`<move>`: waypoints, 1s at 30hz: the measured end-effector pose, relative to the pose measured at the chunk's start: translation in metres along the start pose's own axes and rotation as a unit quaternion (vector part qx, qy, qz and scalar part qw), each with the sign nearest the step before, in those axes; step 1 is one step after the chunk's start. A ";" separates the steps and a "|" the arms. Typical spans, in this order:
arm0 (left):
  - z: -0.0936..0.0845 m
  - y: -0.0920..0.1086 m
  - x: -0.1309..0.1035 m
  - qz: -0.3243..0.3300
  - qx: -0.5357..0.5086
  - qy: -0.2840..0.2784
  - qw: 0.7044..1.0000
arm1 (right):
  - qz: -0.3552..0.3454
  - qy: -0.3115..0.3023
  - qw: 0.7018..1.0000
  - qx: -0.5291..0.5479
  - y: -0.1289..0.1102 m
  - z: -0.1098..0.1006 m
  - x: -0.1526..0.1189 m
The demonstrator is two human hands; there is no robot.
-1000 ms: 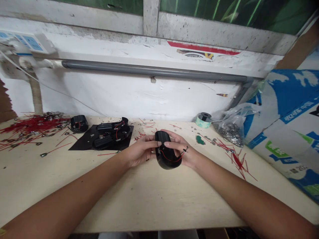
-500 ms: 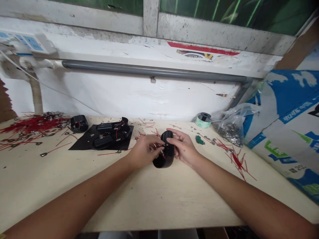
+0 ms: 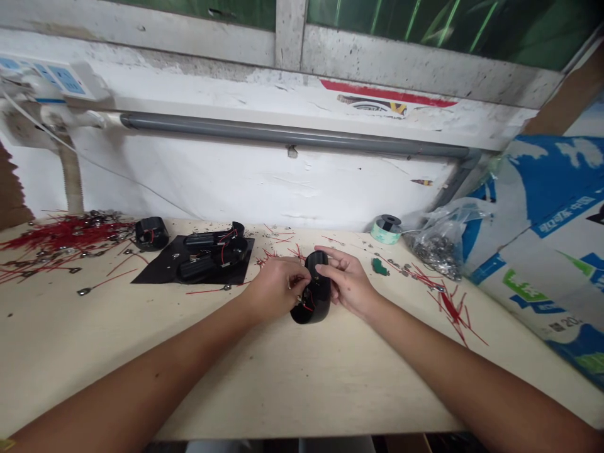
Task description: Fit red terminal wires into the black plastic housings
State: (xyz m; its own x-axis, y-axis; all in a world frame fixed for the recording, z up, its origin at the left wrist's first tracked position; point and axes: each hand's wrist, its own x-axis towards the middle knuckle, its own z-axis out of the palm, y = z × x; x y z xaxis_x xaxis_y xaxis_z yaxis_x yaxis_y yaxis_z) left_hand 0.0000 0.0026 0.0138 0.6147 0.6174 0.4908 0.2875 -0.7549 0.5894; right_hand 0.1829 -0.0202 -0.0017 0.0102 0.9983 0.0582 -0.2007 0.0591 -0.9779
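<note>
Black shell (image 3: 319,296): hollow and rounded, tilted with its opening towards the viewer, held between both hands over the table (image 3: 306,384); whether its lower end touches the wood cannot be told.
Right hand (image 3: 350,278): closed round the shell's right side, thumb on the front, fingers behind; probably a bracing grip that leaves the opening reachable.
Left hand (image 3: 279,286): at the shell's left edge, thumb and fingers drawn into a narrow pinch; what lies between the tips cannot be made out. So small a grip would suit thin parts.
Red wire (image 3: 309,307): within the shell's lower hollow, just beside the left fingertips.
Black sheet (image 3: 153,272): flat on the wood, left of the shell; two similar shells (image 3: 202,267) with red wires lie on it, perhaps to keep them grouped.
Single shell (image 3: 151,233): farther left of the held shell, past the sheet.
Wire heap (image 3: 78,233): far left of the shell; red leads with metal ends, loosely piled, presumably for picking singly.
Clear bag (image 3: 438,248): right of the shell and farther back; crumpled, holding many small shiny metal bits.
Tape roll (image 3: 385,230): behind the shell, to its right.
Carton (image 3: 547,251): far right of the shell; contents hidden.
</note>
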 end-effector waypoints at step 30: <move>0.002 -0.003 0.004 -0.290 -0.522 0.006 0.802 | 0.061 -0.062 0.984 0.158 -0.008 0.000 0.002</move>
State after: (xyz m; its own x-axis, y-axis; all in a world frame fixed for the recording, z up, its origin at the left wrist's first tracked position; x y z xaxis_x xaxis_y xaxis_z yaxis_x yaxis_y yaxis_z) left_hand 0.0036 0.0070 0.0126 0.5913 0.8044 -0.0585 -0.2531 0.2540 0.9335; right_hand 0.1848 -0.0187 0.0058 -0.1488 0.9888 -0.0130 -0.4868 -0.0846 -0.8694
